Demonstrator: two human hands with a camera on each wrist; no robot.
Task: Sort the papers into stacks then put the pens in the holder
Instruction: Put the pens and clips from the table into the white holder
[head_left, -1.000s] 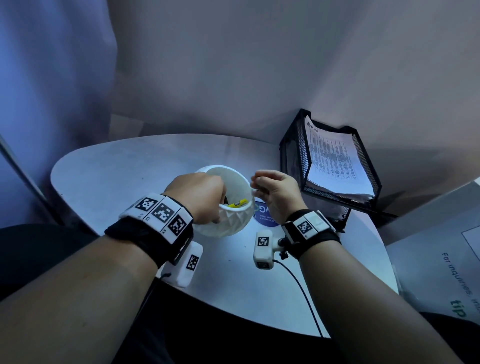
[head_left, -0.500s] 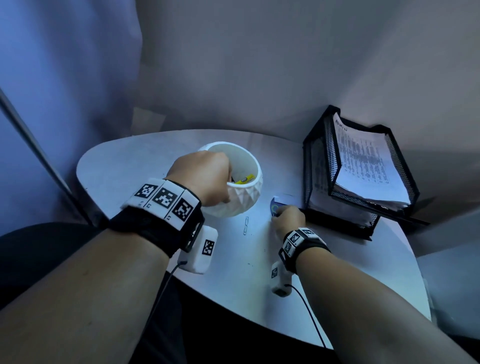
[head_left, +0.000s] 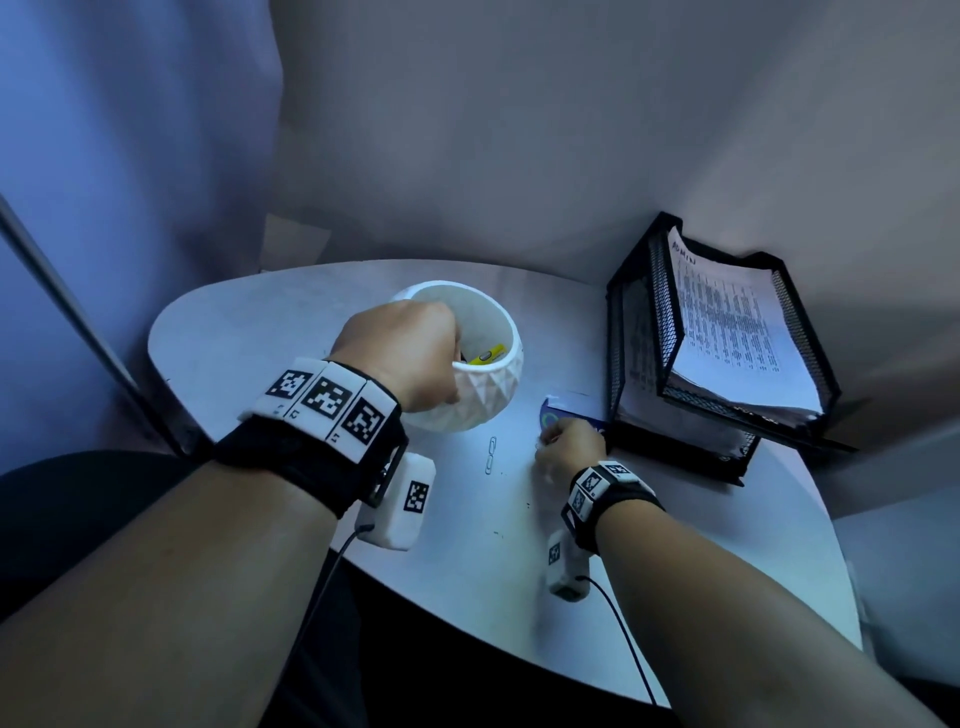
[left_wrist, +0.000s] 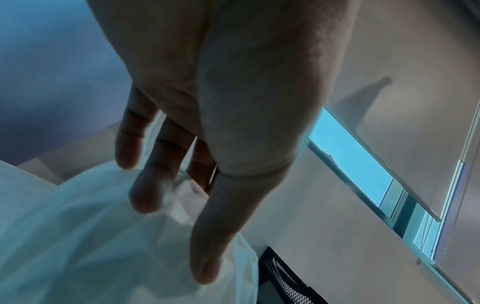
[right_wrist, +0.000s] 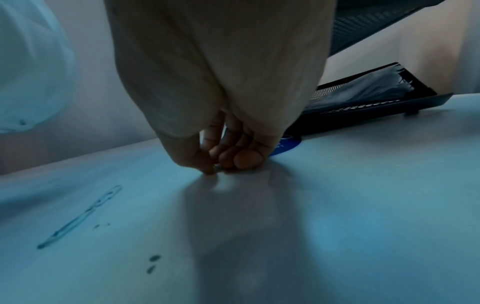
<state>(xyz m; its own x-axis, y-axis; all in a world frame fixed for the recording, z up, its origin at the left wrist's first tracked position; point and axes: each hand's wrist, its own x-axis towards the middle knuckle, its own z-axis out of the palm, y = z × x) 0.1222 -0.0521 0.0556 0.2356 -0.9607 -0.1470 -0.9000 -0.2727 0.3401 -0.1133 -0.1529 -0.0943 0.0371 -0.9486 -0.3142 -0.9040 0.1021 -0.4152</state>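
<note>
A white faceted holder stands mid-table with a yellow pen lying inside. My left hand grips its near rim, fingers over the edge and thumb on the outer wall; in the left wrist view the fingers lie against the holder. My right hand is down on the table to the holder's right. There its thumb and fingertips pinch a small object on the tabletop, too small to identify. Printed papers lie stacked in a black mesh tray.
Two linked paper clips lie on the grey table between my hands, also visible as paper clips in the right wrist view. A blue printed card lies by the tray's foot. Walls close in behind.
My right hand dropped from above the holder's rim to the tabletop beside the blue card and closed its fingertips there. My left hand stayed on the holder.
</note>
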